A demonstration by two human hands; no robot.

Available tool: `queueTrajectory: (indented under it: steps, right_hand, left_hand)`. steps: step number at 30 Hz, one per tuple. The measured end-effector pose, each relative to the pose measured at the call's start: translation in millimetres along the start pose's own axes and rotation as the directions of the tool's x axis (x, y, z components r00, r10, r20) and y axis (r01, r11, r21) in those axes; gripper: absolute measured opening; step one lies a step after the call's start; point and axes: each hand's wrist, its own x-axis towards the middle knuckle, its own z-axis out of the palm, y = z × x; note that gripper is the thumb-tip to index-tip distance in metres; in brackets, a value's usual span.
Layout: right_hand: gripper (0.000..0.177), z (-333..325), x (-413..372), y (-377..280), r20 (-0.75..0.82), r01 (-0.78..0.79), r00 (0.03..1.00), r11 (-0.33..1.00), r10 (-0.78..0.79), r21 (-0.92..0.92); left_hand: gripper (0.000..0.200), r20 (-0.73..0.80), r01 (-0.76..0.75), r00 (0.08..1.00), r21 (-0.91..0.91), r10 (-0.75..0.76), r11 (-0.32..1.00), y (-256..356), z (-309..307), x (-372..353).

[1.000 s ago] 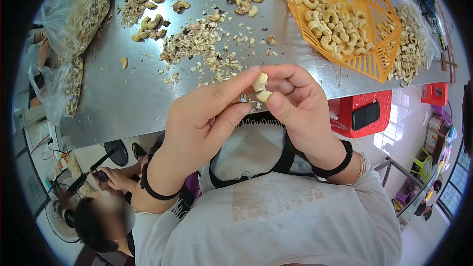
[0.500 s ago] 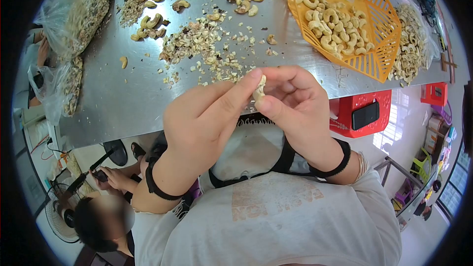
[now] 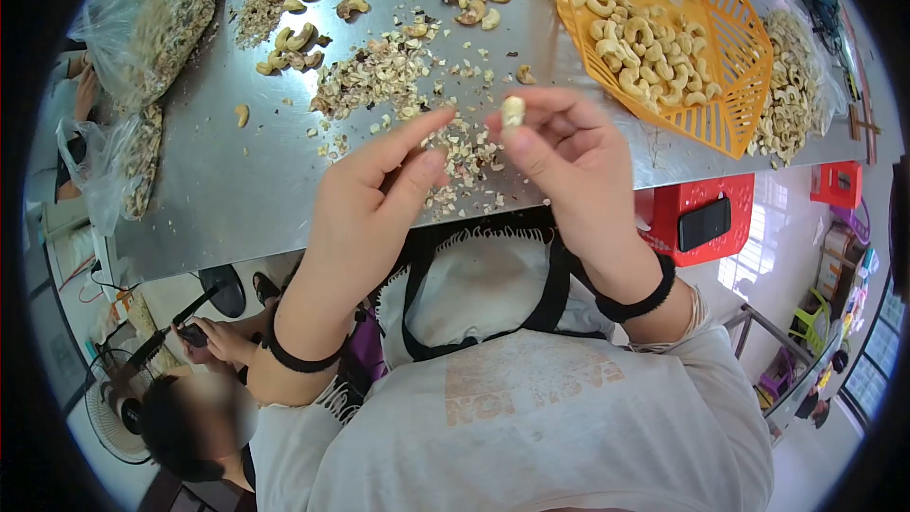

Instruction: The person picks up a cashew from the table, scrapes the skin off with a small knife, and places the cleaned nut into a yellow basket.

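Note:
Between the thumb and fingers of my right hand (image 3: 575, 156) is a pale cashew nut (image 3: 513, 113), pinched above the table's near edge. My left hand (image 3: 374, 194) is apart from it, thumb and forefinger parted with nothing between them. Just beyond and between the hands lies a pile of cashew skin flakes and crumbs (image 3: 379, 76), some of it hidden by the fingers. An orange plastic basket (image 3: 735, 123) holding peeled cashews (image 3: 654, 52) stands to the right of my right hand.
Clear bags of cashew pieces (image 3: 161, 33) line the metal table's (image 3: 218, 228) left side. Small cashew groups (image 3: 291, 49) lie farther back, and loose cashews (image 3: 794, 85) are heaped right of the basket. A phone (image 3: 703, 223) rests on a red stool (image 3: 664, 246). Another person (image 3: 194, 427) sits at lower left.
My left hand has moved left, off the cashew, and its thumb and forefinger have parted. My right hand has kept the cashew and shifted slightly away from my body.

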Motion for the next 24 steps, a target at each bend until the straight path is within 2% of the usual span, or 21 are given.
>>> queueTrajectory:
  steps: [2, 3, 4, 5, 6, 8, 10, 11, 12, 13, 15, 16, 17, 18, 19, 20, 21, 22, 23, 24]
  right_hand:
    - [0.025, -6, 2, -7, -0.071, 0.076, 0.995, 0.997, -0.075, 0.006]
    - [0.025, -9, 2, -10, -0.076, 0.065, 0.995, 0.998, -0.064, 0.014]
    - [0.025, -10, 1, -13, -0.074, 0.062, 0.995, 0.998, -0.060, 0.014]
    - [0.025, -11, 1, -15, -0.084, 0.067, 0.994, 0.998, -0.067, 0.002]
    - [0.026, -12, 0, -15, -0.090, 0.066, 0.994, 0.998, -0.066, -0.009]
    - [0.025, -12, 0, -14, -0.060, 0.068, 0.996, 0.998, -0.068, -0.007]
    - [0.024, -11, -4, -14, -0.100, 0.068, 0.993, 0.997, -0.064, 0.036]
    - [0.024, -12, -6, -15, -0.093, 0.064, 0.994, 0.997, -0.060, 0.040]
    - [0.024, -14, -7, -15, -0.094, 0.062, 0.994, 0.998, -0.059, 0.031]
    - [0.023, -15, -8, -16, -0.102, 0.062, 0.993, 0.998, -0.060, 0.023]
    - [0.023, -18, -9, -16, -0.103, 0.048, 0.994, 0.999, -0.046, 0.019]
    - [0.023, -19, -9, -17, -0.095, 0.034, 0.995, 0.999, -0.033, 0.012]
    - [0.023, -20, -9, -18, -0.097, 0.033, 0.995, 0.999, -0.032, 0.013]
    - [0.022, -20, -9, -18, -0.082, 0.035, 0.996, 0.999, -0.033, 0.014]
    - [0.022, -20, -9, -18, -0.066, 0.035, 0.997, 0.999, -0.034, 0.015]
    - [0.022, -21, -10, -16, -0.068, 0.033, 0.997, 0.999, -0.032, 0.018]
    - [0.022, -22, -11, -14, -0.027, 0.003, 1.000, 1.000, -0.002, 0.026]
    - [0.022, -22, -12, -13, 0.015, -0.030, 0.999, 0.999, 0.029, 0.032]
    - [0.022, -21, -13, -13, 0.015, -0.031, 0.999, 0.999, 0.030, 0.034]
    - [0.022, -20, -14, -13, 0.018, -0.062, 0.998, 0.998, 0.061, 0.031]
  left_hand:
    - [0.028, 0.031, 0.003, 1.000, 0.069, -0.005, 0.998, 0, -2, 0]
    - [0.029, 0.192, 0.105, 0.975, 0.055, -0.114, 0.993, 2, -2, -1]
    - [0.029, 0.348, 0.205, 0.913, 0.057, -0.212, 0.977, 3, -2, -1]
    - [0.029, 0.442, 0.299, 0.853, 0.022, -0.277, 0.954, -2, 3, -1]
    - [0.029, 0.434, 0.308, 0.855, 0.017, -0.284, 0.951, -6, 6, 1]
    - [0.028, 0.434, 0.447, 0.822, -0.088, -0.370, 0.890, -11, 6, 12]
    - [0.027, 0.355, 0.439, 0.859, -0.142, -0.368, 0.887, -6, -5, 32]
    - [0.026, 0.153, 0.297, 0.950, -0.176, -0.272, 0.939, -4, -11, 42]
    - [0.025, -0.053, 0.145, 0.986, -0.174, -0.156, 0.974, 1, -14, 47]
    - [0.025, -0.051, 0.145, 0.987, -0.169, -0.155, 0.975, 6, -14, 45]
    - [0.024, 0.120, 0.269, 0.961, -0.177, -0.250, 0.947, 15, -8, 34]
    - [0.024, 0.123, 0.271, 0.960, -0.176, -0.252, 0.946, 13, -6, 29]
    - [0.024, 0.281, 0.411, 0.883, -0.079, -0.376, 0.908, 8, -5, 25]
    - [0.023, 0.415, 0.527, 0.764, 0.040, -0.494, 0.849, 4, -6, 23]
    - [0.023, 0.424, 0.571, 0.746, -0.007, -0.514, 0.821, 2, -9, 25]
    - [0.023, 0.423, 0.573, 0.744, -0.005, -0.518, 0.819, 0, -15, 32]
    - [0.023, 0.261, 0.427, 0.878, -0.050, -0.401, 0.903, -1, -23, 42]
    - [0.022, 0.087, 0.265, 0.962, -0.066, -0.259, 0.962, -2, -29, 46]
    - [0.022, 0.087, 0.267, 0.961, -0.064, -0.261, 0.962, 0, -35, 47]
    - [0.022, 0.009, 0.166, 0.986, 0.019, -0.167, 0.986, 5, -41, 48]
